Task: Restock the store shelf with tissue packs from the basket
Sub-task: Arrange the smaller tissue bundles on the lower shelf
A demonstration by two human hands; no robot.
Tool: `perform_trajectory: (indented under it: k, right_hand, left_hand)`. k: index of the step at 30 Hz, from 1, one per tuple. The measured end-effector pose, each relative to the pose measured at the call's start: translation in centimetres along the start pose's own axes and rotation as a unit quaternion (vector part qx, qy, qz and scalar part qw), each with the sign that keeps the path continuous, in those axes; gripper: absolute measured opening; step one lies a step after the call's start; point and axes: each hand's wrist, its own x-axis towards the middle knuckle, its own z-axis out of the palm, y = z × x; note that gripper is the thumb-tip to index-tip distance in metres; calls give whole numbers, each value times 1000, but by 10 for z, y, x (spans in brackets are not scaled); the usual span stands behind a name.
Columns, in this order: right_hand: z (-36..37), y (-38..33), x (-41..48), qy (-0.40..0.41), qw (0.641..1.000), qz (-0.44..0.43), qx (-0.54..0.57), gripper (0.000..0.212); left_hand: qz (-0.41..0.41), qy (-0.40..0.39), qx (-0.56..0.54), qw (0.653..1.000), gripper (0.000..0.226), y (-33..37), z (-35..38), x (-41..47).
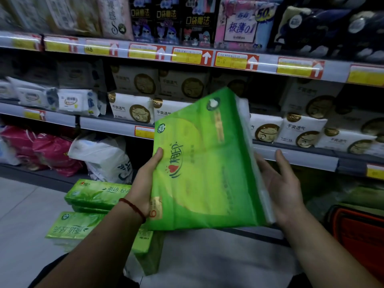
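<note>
I hold a large green tissue pack [205,163] tilted in front of the store shelf [295,157]. My left hand [145,181], with a red string on its wrist, grips the pack's left edge, thumb on the front. My right hand [282,183] supports the pack's right side and clear plastic seam, fingers spread. More green tissue packs [93,194] lie stacked on the floor below my left arm. The orange basket [359,229] sits at the lower right, partly cut off by the frame edge.
The middle shelf holds white packs with gold cat logos [133,110] and wet wipes [74,100]. Pink and white bagged goods [62,150] fill the bottom shelf at left. Dark packs [172,19] line the top shelf. Pale floor tiles [22,215] spread at left.
</note>
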Motion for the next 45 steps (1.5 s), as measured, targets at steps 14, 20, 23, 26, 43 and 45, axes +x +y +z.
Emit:
perform_trajectory:
  k: [14, 20, 23, 26, 43, 45]
  right_hand:
    - [26, 18, -3, -56, 993, -107, 14, 100]
    - [9, 16, 2, -44, 994, -94, -43, 92]
    - [9, 18, -1, -15, 981, -162, -106, 75]
    - [10, 17, 1, 5, 981, -173, -84, 70]
    - [15, -2, -5, -20, 994, -50, -90, 33]
    - [13, -7, -10, -81, 985, -75, -133, 56]
  left_hand:
    - [68, 24, -140, 987, 53, -18, 20, 3]
    - [33, -18, -82, 996, 46, -17, 8, 9]
    - [37, -12, -31, 999, 45, -13, 0, 7]
    - [32, 34, 57, 997, 59, -9, -12, 5]
    - [14, -146, 263, 953, 100, 46, -72, -17]
    - [40, -135, 359, 923, 85, 40, -77, -19]
